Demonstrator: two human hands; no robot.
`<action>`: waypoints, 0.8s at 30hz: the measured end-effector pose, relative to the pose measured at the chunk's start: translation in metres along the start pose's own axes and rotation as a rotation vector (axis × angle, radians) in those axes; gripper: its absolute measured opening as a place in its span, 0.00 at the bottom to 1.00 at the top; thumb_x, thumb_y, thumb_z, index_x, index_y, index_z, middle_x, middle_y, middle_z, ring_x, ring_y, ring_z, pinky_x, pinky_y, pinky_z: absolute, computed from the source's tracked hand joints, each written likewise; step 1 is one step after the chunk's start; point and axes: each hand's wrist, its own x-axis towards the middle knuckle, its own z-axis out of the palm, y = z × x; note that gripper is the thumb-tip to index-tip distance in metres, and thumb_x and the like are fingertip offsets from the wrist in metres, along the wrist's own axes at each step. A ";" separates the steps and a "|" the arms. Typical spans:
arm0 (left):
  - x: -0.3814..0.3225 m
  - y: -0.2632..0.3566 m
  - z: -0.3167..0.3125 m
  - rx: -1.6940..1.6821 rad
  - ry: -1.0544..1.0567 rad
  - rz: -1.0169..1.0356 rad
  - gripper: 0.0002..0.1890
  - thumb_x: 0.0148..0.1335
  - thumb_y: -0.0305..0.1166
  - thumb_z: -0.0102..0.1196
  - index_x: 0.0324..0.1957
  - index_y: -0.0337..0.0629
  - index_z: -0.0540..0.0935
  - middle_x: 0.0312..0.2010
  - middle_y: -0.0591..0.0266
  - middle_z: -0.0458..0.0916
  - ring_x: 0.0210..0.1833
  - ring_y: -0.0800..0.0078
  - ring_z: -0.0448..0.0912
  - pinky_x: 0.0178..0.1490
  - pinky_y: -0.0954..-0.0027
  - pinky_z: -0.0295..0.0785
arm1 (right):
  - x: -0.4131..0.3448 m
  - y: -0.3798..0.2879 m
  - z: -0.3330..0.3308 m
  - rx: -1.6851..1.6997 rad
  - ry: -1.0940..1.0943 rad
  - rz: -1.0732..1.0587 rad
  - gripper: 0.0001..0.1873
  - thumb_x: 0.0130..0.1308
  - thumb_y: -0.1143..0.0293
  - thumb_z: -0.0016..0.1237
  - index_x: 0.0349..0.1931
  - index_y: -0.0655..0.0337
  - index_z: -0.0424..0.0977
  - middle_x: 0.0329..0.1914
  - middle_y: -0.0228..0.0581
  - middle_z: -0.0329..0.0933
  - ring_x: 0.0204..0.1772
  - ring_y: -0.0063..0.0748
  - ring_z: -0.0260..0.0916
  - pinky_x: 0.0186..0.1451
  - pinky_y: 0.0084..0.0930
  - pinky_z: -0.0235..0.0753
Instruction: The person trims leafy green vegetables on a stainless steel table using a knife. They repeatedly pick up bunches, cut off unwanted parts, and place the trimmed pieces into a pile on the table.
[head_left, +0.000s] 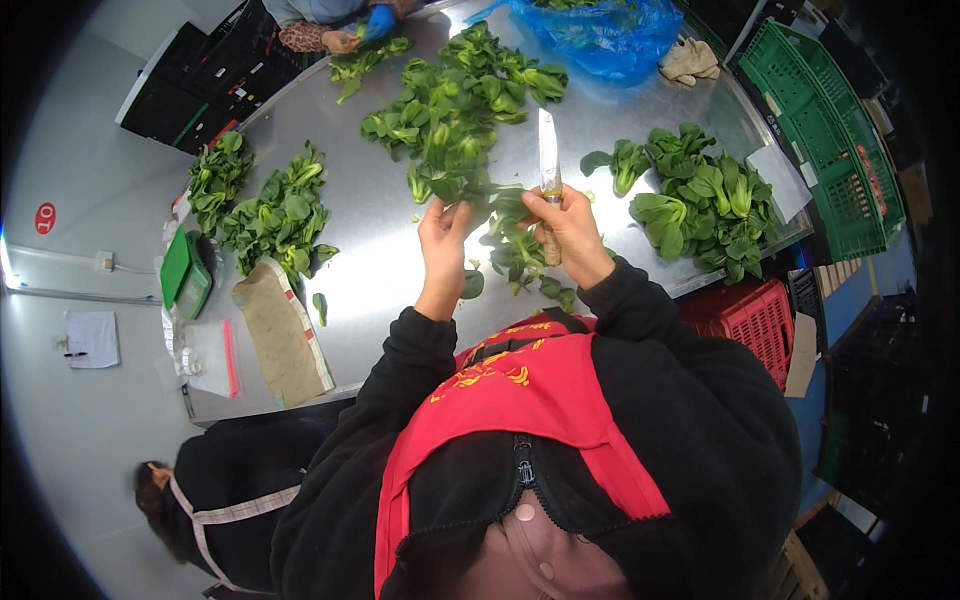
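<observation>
My left hand (448, 244) pinches a head of pak choi (465, 185) by its leaves, over the middle of the metal table (367, 247). In my right hand (571, 232) is a knife (550, 154) with a worn handle, its blade pointing away from me; the thumb and a finger of that hand also touch a leaf. Loose trimmed leaves (521, 251) lie beneath and between my hands. A big heap of pak choi (450, 112) spreads just beyond them. To the right sits another pile of pak choi heads (705, 199), and further piles (277, 214) lie at the left.
A blue plastic bag (600, 45) and gloves (688, 61) are at the far side. A co-worker's hands (356, 36) handle greens at the far left. Green scales (187, 274) and cardboard (281, 337) lie left; a red crate (742, 322) and green crates (825, 142) stand right. Another person (232, 502) is lower left.
</observation>
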 end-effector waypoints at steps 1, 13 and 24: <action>0.000 0.001 0.000 -0.063 -0.005 -0.016 0.15 0.72 0.24 0.50 0.58 0.32 0.74 0.48 0.55 0.83 0.51 0.66 0.82 0.61 0.65 0.77 | 0.000 -0.001 -0.001 0.000 -0.014 -0.004 0.08 0.70 0.71 0.56 0.42 0.64 0.74 0.35 0.35 0.80 0.31 0.22 0.78 0.27 0.15 0.68; -0.003 0.006 -0.004 -0.018 0.081 -0.062 0.12 0.65 0.21 0.59 0.50 0.33 0.79 0.44 0.58 0.84 0.46 0.72 0.82 0.53 0.71 0.76 | -0.003 0.007 0.011 -0.167 -0.125 -0.120 0.14 0.64 0.76 0.58 0.50 0.64 0.76 0.35 0.31 0.79 0.30 0.17 0.74 0.30 0.15 0.69; -0.011 0.017 0.018 0.284 0.076 -0.016 0.07 0.64 0.25 0.63 0.40 0.32 0.81 0.34 0.63 0.83 0.36 0.78 0.79 0.45 0.75 0.74 | 0.005 0.023 0.006 0.016 -0.155 -0.086 0.16 0.70 0.70 0.54 0.54 0.66 0.73 0.38 0.36 0.81 0.29 0.16 0.74 0.27 0.14 0.64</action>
